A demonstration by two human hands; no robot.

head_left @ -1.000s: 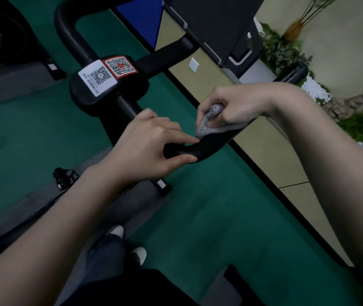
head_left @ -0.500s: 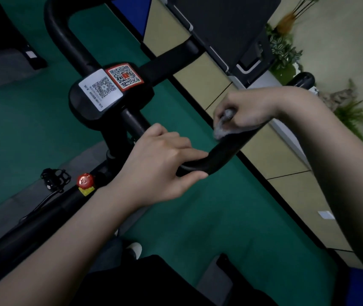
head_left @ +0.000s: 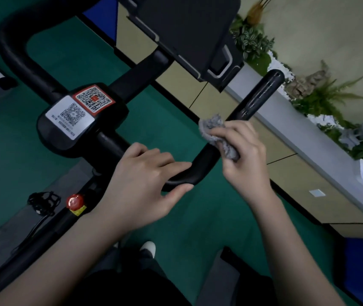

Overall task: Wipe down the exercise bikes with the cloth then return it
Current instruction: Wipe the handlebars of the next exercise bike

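Green flooring [head_left: 176, 217] covers the room. A pale ledge [head_left: 308, 138] carrying plants [head_left: 324, 100] runs along the right side.

One black exercise bike [head_left: 52, 138] is under inspection, seen from above. Two QR labels [head_left: 93, 99] sit on its centre block. A red knob [head_left: 75, 200] is on the frame below, and a pedal [head_left: 43, 199] shows just left of the knob.

The left hand [head_left: 145, 186] grips the handlebar [head_left: 257, 98] at its near bend, with the fingers curled over the top and the thumb underneath.

The right hand [head_left: 244, 160] holds the grey cloth [head_left: 213, 127], bunched and pinched between thumb and curled fingers. The cloth is against the handlebar's right arm, just beyond the bend and short of the far tip. The two hands are near each other but not touching. The right arm's upper length towards the tip is bare.
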